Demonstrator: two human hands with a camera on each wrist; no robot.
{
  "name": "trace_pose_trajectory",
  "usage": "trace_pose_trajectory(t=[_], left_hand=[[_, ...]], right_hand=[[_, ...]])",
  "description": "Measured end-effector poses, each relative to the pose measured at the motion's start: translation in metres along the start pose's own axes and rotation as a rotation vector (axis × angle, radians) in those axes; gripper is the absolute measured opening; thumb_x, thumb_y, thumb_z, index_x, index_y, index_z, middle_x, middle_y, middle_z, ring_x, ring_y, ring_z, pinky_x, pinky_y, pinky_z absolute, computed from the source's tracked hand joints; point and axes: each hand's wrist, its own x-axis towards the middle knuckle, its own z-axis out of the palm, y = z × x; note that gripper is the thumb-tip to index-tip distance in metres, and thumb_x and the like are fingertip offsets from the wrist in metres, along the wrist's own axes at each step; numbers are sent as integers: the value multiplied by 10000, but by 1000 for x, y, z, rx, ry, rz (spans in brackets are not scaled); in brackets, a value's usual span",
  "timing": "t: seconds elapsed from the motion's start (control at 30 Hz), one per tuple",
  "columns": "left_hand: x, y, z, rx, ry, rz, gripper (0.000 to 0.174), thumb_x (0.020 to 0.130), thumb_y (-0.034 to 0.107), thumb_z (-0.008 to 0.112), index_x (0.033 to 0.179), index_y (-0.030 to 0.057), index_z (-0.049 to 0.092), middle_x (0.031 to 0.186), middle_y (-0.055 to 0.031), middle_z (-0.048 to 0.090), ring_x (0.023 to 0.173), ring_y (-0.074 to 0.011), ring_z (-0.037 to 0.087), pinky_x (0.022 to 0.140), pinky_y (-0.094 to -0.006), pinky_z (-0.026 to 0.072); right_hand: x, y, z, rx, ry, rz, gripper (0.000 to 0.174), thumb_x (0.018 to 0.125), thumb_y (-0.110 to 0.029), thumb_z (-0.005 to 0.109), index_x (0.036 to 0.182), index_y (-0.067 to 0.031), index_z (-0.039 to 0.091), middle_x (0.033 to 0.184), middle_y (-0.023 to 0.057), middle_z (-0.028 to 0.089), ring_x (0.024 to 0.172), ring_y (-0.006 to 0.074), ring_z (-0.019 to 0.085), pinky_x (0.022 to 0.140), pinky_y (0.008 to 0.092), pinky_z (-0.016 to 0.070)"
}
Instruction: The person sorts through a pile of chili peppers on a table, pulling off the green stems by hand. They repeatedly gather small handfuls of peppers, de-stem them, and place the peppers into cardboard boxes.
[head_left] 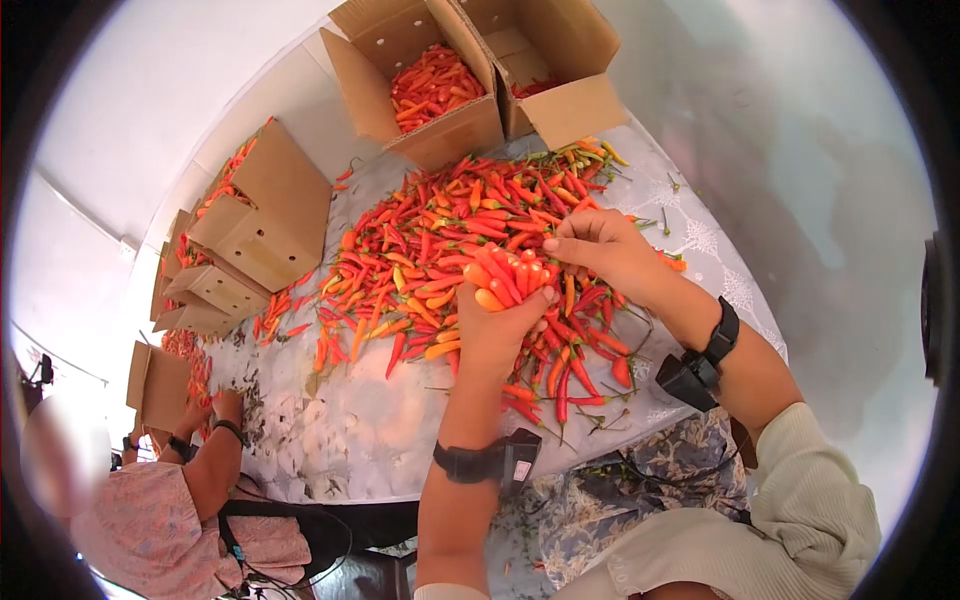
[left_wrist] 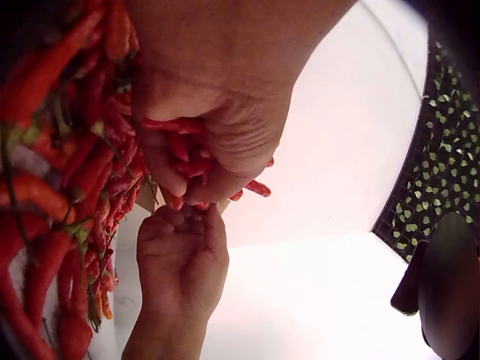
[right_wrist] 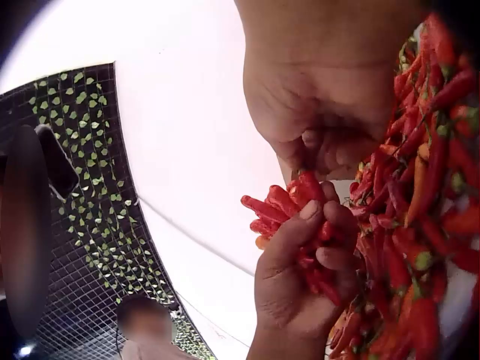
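Note:
A bundle of red and orange chili peppers [head_left: 505,275] stands upright in my left hand [head_left: 490,335], whose fingers and thumb wrap round it. Just right of the bundle's top is my right hand [head_left: 605,250], fingers curled and thumb against them. In the right wrist view, the right fingertips [right_wrist: 307,141] pinch at the stem end of one red chili [right_wrist: 309,184] that sticks out of the bundle. The left wrist view shows both hands close together, with red chilies [left_wrist: 187,154] inside the left palm. Under the hands spreads a large pile of loose chilies [head_left: 430,240].
Two open cardboard boxes [head_left: 455,135] with chilies stand behind the pile. More filled boxes [head_left: 265,215] line the left side. Loose stems [head_left: 610,415] lie on the white patterned tablecloth [head_left: 700,240]. Another person [head_left: 200,500] works at the table on the left.

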Motion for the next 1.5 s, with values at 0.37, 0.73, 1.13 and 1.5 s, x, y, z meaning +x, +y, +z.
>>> trace_pose_trajectory(t=[0.37, 0.73, 1.13, 1.5], left_hand=[[-1, 2, -5, 56, -109, -62, 262, 737, -25, 687, 977, -15, 582, 788, -75, 658, 607, -102, 616, 453, -190, 479], [-1, 0, -9, 45, -221, -108, 357, 738, -12, 696, 1067, -12, 558, 893, -74, 664, 723, -135, 650, 478, -208, 492], [0, 6, -9, -14, -137, -95, 244, 742, -11, 686, 959, 16, 577, 780, -56, 640, 621, -128, 635, 417, -200, 445], [2, 1, -10, -81, -131, -122, 163, 775, 18, 682, 910, 23, 590, 742, -42, 622, 589, -117, 613, 422, -206, 438]], right_hand=[[1, 7, -3, 472, -78, 235, 92, 841, -158, 635, 795, -81, 615, 696, -23, 603, 583, 66, 538, 516, 203, 395], [2, 5, -10, 657, -247, 522, 140, 847, -181, 614, 769, -66, 628, 646, 15, 583, 542, 90, 524, 459, 218, 392], [-2, -4, -2, 239, -134, 177, 140, 831, -224, 692, 801, -92, 656, 689, -54, 567, 638, 38, 524, 562, 192, 416], [-8, -1, 14, -352, 121, -457, 163, 771, -113, 715, 722, -21, 589, 733, 11, 500, 685, 90, 503, 577, 242, 392]])
